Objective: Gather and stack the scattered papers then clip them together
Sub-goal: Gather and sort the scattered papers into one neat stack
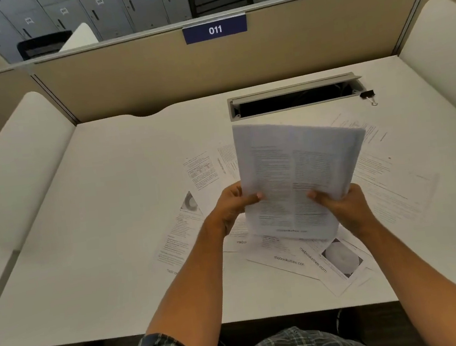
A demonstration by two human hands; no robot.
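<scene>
A sheaf of printed papers [293, 176] is held up above the white desk [109, 245], tilted toward me. My left hand [232, 205] pinches its left edge with the thumb on the front. My right hand [340, 208] grips its lower right corner. Several loose printed sheets [295, 262] lie scattered on the desk beneath and around the sheaf, some overlapping, others spread to the left [200, 170] and right [388, 181]. A black binder clip [368, 95] lies on the desk at the far right, beside the cable slot.
An open cable slot [292, 100] is set into the desk behind the papers. A beige divider panel with a blue "011" label [215, 29] closes the back. White side partitions [26, 157] stand at left and right. The desk's front edge is close to my body.
</scene>
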